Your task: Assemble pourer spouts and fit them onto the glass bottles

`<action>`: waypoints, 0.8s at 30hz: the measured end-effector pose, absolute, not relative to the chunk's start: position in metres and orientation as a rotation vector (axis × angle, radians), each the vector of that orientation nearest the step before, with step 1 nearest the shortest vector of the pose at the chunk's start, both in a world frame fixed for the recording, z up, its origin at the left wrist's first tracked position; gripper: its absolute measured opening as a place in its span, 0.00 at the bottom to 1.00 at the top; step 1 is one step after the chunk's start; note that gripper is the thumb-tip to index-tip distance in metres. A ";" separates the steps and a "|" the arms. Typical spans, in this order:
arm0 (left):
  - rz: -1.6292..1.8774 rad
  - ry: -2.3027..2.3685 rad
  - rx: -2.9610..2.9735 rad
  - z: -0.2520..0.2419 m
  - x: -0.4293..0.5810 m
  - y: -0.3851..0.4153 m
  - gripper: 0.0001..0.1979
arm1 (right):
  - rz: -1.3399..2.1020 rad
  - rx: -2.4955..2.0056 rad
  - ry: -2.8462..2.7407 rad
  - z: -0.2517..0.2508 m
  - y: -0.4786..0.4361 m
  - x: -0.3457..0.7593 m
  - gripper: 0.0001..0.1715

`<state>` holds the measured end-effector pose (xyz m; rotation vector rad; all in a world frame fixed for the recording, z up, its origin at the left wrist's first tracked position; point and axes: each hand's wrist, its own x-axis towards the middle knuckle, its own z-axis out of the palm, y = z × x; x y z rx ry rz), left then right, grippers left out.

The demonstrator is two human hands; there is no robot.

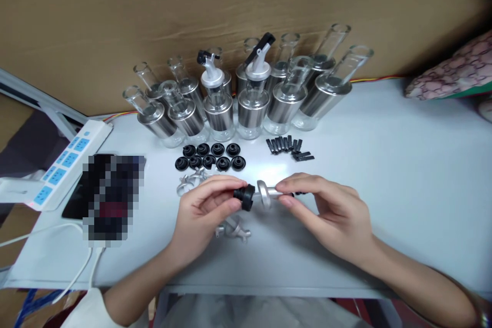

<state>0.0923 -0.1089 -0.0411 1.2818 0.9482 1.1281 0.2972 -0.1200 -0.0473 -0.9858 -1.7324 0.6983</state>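
My left hand (209, 202) pinches a black ribbed stopper (246, 197) between thumb and fingers. Facing it, my right hand (326, 210) grips the stem of a silver pourer spout (263, 195) with a round collar. The stopper and the spout meet or nearly meet; I cannot tell whether they are joined. Beneath and behind my left hand lie more silver spouts (234, 229), partly hidden. Black round stoppers (223, 163) sit in two rows beyond my hands. Small black flip levers (282, 143) lie in a group to the right.
Several glass bottles with steel sleeves (252, 107) stand along the back; two carry fitted pourers (258, 66). A white power strip (73, 164), a phone (115, 200) and a white cable (92, 261) occupy the left. A patterned cushion (453, 69) rests at the right.
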 end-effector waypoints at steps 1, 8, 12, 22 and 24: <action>1.125 0.938 1.282 -0.041 0.092 -0.109 0.09 | 0.709 -0.962 -1.741 -0.048 -0.120 0.297 0.14; 1.205 0.932 1.368 -0.047 0.090 -0.111 0.13 | 0.754 -0.859 -1.792 -0.050 -0.117 0.295 0.11; 1.259 0.944 1.499 -0.050 0.087 -0.111 0.10 | 0.796 -0.814 -1.855 -0.044 -0.114 0.296 0.08; 1.320 0.963 1.713 -0.047 0.083 -0.111 0.07 | 0.921 -0.821 -1.805 -0.045 -0.115 0.295 0.06; 1.325 0.947 1.737 -0.045 0.084 -0.112 0.07 | 0.957 -0.824 -1.778 -0.044 -0.115 0.294 0.06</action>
